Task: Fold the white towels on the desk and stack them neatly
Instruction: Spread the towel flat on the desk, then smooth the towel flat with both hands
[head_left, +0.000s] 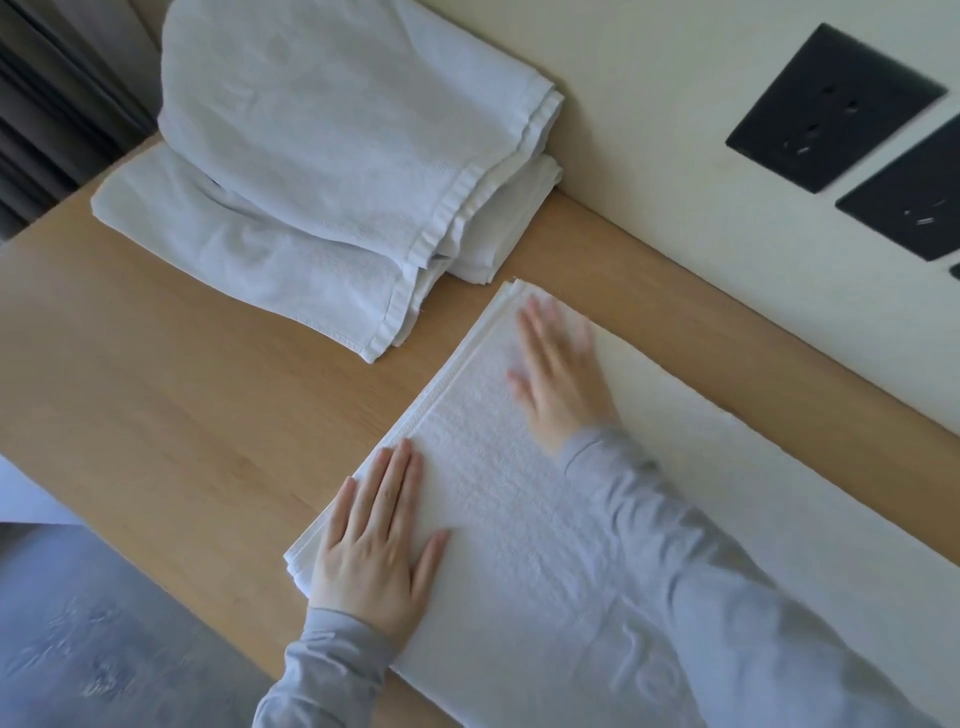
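Head view, one frame. Desk (171, 415): light wood top, its far edge running along a cream wall (675, 130). Folded towel (519, 519) lies flat on the desk near the far edge, white, ribbed weave, layered edges lined up along its left side; it extends off the bottom and right of the frame. Left hand (376, 540): flat, palm down, fingers together and extended, pressed on the near-left corner of the towel, fingertips at the stitched hem. Nothing gripped. Right hand (558, 374): also flat and palm down, fingers spread slightly, resting on the towel close to its far-left corner; motion-blurred, so finger detail is soft. Nothing gripped. Both arms in grey sleeves (727, 571); the right forearm crosses over the towel. Pile (332, 171) of further white towels sits at the far-left corner of the desk, loosely folded, layers uneven, hems hanging out at the front; its back leans up against the wall. Pile and folded towel are near each other but apart, bare wood visible between them. Two dark socket plates (831, 109) on the wall at right. Grey curtain (57, 104) at upper left beyond the desk edge. Grey floor (104, 623) shows below the desk's near edge at lower left.
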